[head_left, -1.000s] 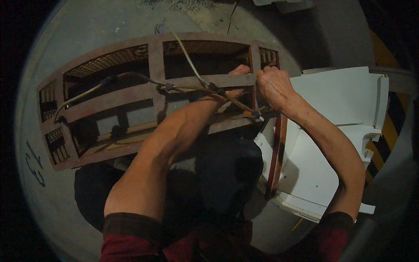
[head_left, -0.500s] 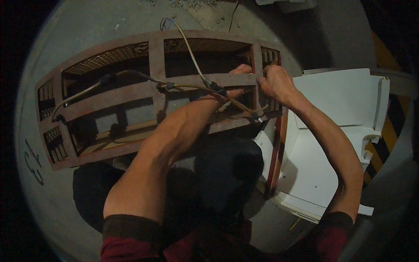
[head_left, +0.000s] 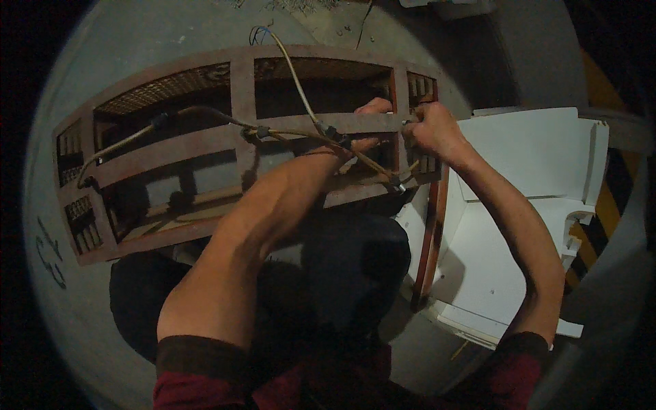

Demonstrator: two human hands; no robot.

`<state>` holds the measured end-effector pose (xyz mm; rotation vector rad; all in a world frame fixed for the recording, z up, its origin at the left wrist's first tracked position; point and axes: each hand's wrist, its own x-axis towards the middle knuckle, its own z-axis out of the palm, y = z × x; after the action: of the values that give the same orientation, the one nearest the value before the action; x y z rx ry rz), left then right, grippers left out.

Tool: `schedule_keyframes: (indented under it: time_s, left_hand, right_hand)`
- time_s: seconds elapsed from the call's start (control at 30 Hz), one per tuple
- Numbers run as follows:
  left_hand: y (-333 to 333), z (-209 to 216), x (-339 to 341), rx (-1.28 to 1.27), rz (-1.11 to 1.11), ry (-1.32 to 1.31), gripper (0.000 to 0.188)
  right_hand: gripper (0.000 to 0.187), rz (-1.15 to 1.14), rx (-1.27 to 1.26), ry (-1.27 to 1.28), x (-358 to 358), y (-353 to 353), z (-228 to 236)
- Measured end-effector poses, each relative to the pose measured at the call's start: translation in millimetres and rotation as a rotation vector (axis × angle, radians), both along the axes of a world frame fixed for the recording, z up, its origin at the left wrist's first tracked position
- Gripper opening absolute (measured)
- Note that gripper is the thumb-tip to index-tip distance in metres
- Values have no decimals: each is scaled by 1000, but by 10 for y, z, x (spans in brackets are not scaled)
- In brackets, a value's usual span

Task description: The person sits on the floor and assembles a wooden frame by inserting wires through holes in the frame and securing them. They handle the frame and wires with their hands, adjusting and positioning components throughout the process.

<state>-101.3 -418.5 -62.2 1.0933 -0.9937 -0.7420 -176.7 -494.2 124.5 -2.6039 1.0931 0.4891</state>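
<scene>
A long brown wooden frame [head_left: 242, 89] with open compartments and woven mesh panels lies across my knees. My left hand [head_left: 374, 106] reaches under its middle rail near the right end. Part of the hand shows beyond the rail; the fingers are mostly hidden. At the right-hand upright, my right hand [head_left: 437, 128] is closed, its fingertips pinched by the rail joint. A small pale bit shows at those fingertips, too small to name. A branching tan cable [head_left: 295, 74] with black fittings rests over the frame and crosses above my left wrist.
White moulded panels [head_left: 502, 266] lie on the right. A reddish wooden strip [head_left: 430, 253] slopes between them and my knees. Black and yellow striping [head_left: 608, 205] runs along the far right. Grey floor [head_left: 150, 48] surrounds the frame, with scraps [head_left: 301, 5] at the top.
My right fingertips have shifted slightly at the joint, and a pale bit now shows there. The left hand stays under the rail. The whole scene has slid slightly left in view.
</scene>
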Motion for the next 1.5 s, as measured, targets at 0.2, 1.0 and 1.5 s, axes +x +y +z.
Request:
schedule_keyframes:
  time_s: [0.2, 1.0, 1.5]
  left_hand:
    - [-36, -56, -14, 55, -53, 75, 31]
    - [-200, -234, -107, 53, 21, -192, 26]
    - [-206, -192, -26, 17, 130, -211, 33]
  right_hand:
    - [33, 62, -5, 105, -53, -65, 103]
    - [24, -331, 352, 86, -25, -162, -93]
    - [48, -394, 413, 49, -2, -233, -6]
